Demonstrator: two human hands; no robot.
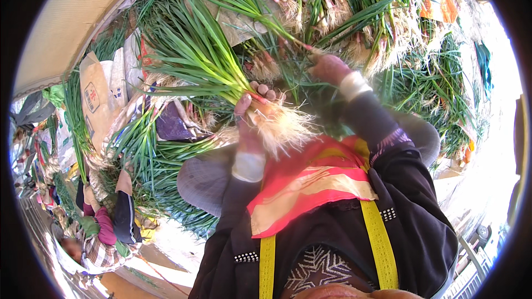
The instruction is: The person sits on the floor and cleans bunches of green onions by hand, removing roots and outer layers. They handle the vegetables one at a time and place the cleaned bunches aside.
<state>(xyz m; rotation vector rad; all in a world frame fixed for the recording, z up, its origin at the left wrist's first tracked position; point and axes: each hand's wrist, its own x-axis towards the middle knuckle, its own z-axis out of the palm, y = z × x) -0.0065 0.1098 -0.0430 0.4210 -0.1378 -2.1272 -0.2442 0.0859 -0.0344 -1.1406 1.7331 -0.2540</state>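
Observation:
My left hand (249, 110) grips a bunch of green garlic or similar allium plants (226, 72) just above its pale, shaggy roots, with the long green leaves fanning to the upper left. To the right, my right hand (330, 68) is closed around the root end of a single stalk (286, 33), whose leaves stretch up and left. The hand is slightly blurred. The two hands are apart, above my lap, where a red and cream apron (311, 187) lies.
Rooted bunches (390, 33) are heaped ahead, over a worn sack (245, 16). More leaves (436, 91) lie at the right. At the left are a printed brown paper bag (94, 95) and further bunches (137, 137). A co-worker (106, 224) sits at the lower left, hands on stalks.

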